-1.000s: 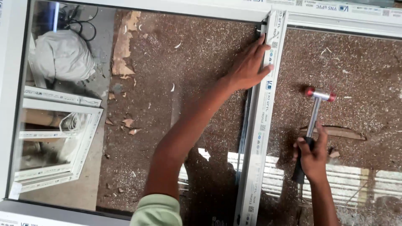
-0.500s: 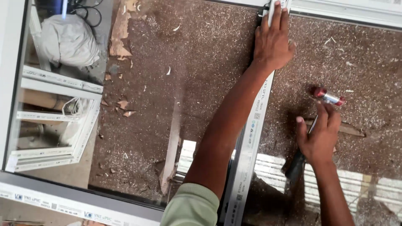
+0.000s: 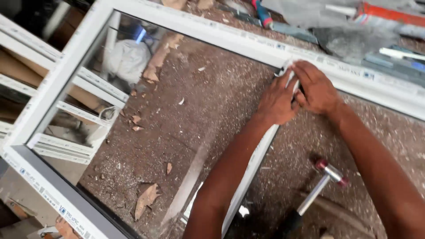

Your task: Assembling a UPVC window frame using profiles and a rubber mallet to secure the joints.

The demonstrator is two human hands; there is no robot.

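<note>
Both hands meet at the top end of a white plastic bar (image 3: 259,163), right where it joins the far rail of a large white window frame (image 3: 212,31). The left hand (image 3: 276,102) is curled around the bar's upper end, gripping it from the left side. The right hand (image 3: 316,90) presses down on the same end from the right, fingers bent over it and touching the left hand; whether it truly clasps the bar cannot be told. The bar runs from that joint down toward the viewer, under the left forearm. To the right of the bar, a hammer (image 3: 316,192) with a red-tipped head lies untouched on the dusty, chip-strewn ground. Beyond the frame's far rail lie scattered tools (image 3: 265,15).
</note>
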